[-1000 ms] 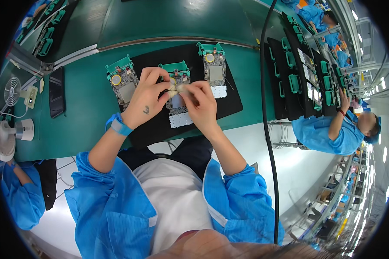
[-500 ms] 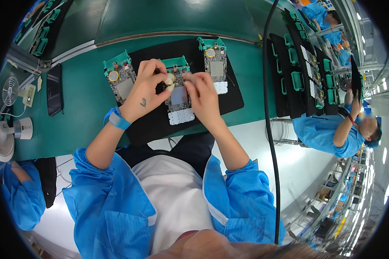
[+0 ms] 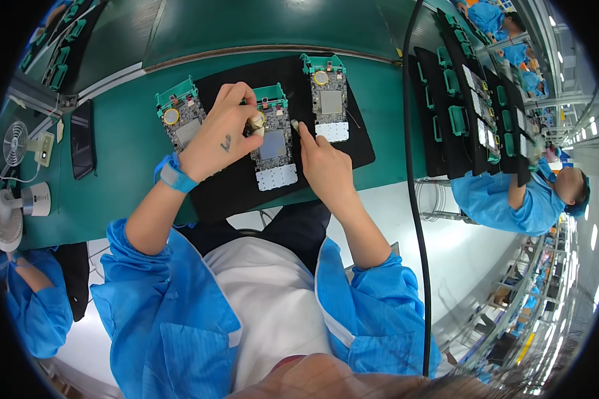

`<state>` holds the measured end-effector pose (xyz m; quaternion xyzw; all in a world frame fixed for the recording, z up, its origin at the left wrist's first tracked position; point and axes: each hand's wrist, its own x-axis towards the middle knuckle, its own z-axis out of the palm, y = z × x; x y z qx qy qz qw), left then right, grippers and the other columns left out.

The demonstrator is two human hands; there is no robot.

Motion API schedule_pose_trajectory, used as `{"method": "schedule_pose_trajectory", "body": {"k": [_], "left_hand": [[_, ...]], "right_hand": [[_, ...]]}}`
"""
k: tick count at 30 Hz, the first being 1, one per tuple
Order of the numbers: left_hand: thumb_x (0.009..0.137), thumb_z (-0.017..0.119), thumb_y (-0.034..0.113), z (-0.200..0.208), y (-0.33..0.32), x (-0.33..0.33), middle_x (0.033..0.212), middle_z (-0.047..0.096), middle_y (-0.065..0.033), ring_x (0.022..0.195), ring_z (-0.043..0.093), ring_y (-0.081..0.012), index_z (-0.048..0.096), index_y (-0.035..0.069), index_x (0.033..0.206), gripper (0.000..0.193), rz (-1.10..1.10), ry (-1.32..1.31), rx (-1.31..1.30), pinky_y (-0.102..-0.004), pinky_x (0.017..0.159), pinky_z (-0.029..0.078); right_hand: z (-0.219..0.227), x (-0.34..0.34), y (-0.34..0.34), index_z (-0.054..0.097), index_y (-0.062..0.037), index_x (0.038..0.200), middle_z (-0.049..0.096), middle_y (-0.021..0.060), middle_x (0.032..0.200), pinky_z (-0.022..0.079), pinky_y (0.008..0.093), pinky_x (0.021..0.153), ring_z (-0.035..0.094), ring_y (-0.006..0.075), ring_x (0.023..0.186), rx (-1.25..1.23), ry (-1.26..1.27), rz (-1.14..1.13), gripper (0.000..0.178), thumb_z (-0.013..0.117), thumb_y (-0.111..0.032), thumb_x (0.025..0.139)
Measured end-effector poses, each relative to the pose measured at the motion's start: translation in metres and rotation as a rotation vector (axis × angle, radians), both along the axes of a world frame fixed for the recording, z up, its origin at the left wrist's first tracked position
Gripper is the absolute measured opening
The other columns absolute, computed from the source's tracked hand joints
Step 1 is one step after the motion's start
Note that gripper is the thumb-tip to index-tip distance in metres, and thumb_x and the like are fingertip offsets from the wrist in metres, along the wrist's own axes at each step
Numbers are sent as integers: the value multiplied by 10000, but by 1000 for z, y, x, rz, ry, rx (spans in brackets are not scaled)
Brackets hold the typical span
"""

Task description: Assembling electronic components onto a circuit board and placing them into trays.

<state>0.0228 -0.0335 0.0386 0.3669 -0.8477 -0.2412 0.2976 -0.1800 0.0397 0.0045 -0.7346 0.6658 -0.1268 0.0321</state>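
Note:
Three circuit boards with green plastic end pieces lie on a black mat [image 3: 236, 203]. My left hand [image 3: 221, 136] reaches over the left side of the middle board [image 3: 271, 147], thumb and forefinger pinched beside its round yellow-rimmed part. Pale covers sit on those fingertips; anything between them is hidden. My right hand [image 3: 327, 166] is off that board's right edge, forefinger stretched out with a pale tip, the other fingers bent, holding nothing visible. The left board [image 3: 188, 128] is partly behind my left hand. The right board [image 3: 331, 103] lies apart from both hands.
A dark phone [image 3: 82, 139], a small fan [image 3: 16, 141] and a second white fan [image 3: 6, 216] stand at the table's left. A black cable [image 3: 416, 199] hangs down on the right. Beyond it are black racks [image 3: 439, 120] with green parts, and a co-worker in blue [image 3: 506, 199].
My right hand has drawn back from the middle board to the right, forefinger now extended. My left hand stays pinched at the board. The co-worker at right has lowered a black panel.

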Motion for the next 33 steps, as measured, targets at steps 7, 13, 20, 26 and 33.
{"method": "schedule_pose_trajectory", "body": {"k": [7,13,20,26,33], "left_hand": [[640,688,-3,1,0,1,1000,448,-118,982,470,-288,571,-62,752,172,-10,20,50,-347,764,456],[635,690,-5,1,1,1,999,450,-123,969,479,-291,570,-65,753,179,-4,25,70,-349,762,457],[633,691,-5,1,2,0,1009,456,-122,975,477,-286,572,-66,755,181,18,19,83,-347,756,461],[645,657,5,-3,2,1,1019,427,-112,989,458,-278,512,-53,765,198,9,45,97,-344,802,425],[644,658,-2,-2,2,-2,1026,424,-118,973,458,-276,508,-61,760,198,16,35,85,-327,761,440]], "right_hand": [[2,-7,3,601,-80,1242,635,115,766,474,292,560,584,211,576,-203,-524,121,345,580,-41,900],[-4,11,9,618,-105,1241,546,73,653,434,272,500,509,155,516,-219,-520,164,379,601,4,878],[-5,9,7,620,-107,1242,547,62,647,426,262,491,492,138,505,-221,-547,151,384,600,9,877],[-9,9,5,607,-151,1257,491,29,597,392,317,419,496,174,460,-290,-575,186,410,622,-50,860],[-13,12,6,606,-161,1262,468,21,603,381,305,404,487,168,449,-283,-474,213,433,633,-56,842]]}}
